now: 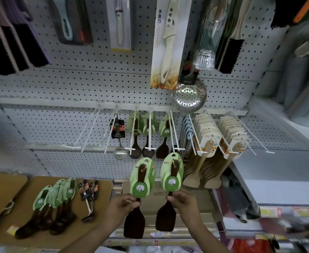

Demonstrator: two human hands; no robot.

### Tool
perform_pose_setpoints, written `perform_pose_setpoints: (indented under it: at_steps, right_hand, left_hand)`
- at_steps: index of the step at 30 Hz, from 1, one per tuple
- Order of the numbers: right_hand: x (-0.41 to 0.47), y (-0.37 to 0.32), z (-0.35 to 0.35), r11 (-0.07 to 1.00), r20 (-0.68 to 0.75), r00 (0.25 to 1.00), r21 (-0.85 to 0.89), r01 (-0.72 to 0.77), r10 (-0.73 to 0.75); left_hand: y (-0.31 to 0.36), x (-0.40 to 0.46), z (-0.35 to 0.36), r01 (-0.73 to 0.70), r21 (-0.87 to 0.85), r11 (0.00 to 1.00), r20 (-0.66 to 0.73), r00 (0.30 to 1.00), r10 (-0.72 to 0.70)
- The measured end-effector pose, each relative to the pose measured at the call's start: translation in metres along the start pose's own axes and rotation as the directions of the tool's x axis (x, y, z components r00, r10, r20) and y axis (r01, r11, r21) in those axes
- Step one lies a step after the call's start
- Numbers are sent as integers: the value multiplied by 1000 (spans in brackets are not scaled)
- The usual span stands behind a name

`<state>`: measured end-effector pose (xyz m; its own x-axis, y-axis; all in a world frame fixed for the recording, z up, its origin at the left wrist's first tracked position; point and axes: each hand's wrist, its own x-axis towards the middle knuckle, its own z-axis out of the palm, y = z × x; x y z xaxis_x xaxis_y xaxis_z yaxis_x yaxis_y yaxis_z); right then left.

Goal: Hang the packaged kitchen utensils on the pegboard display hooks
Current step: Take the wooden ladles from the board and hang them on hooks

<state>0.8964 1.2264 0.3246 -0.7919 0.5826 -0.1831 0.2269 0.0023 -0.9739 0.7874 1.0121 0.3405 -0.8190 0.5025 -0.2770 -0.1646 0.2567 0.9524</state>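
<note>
Two dark wooden spatulas on green oval backing cards are in hand below a white perforated pegboard (80,84) that fills the wall. From the pegboard's rail juts a row of long white wire hooks (173,130); several to the left hang bare, the middle ones carry a few green-carded spoons and spatulas, and the right ones are packed with pale wooden turners. On a brown board to the lower left lies the waiting pile of green-carded dark utensils (53,203), with small black-carded metal ladles (88,193) just beside it.

The left hand (121,207) has its fingers curled round the neck of the left carded spatula (140,190), thumb pinching from the front. The right hand (182,202) grips the right carded spatula (170,183) the same way, just under its card. Both are upright, blades down, and the right card's top edge sits just below the tip of a hook with a matching spatula on it.

The risk, as I judge it, lies in the small hang-hole at each card's top: held low on the handle, the card can flex and miss the hook tip, or the tip's crossbar can catch and tear it. With both hands full, neither can steady a card, and a nudge could swing neighbouring stock.
</note>
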Motion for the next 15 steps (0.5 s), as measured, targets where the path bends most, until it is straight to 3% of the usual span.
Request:
perform_pose_setpoints:
  at_steps: [15]
  right_hand:
    - [31, 6, 11, 994, -9, 999, 96, -48, 49]
  left_hand:
    - [-8, 8, -6, 23, -25, 999, 5, 1000, -23]
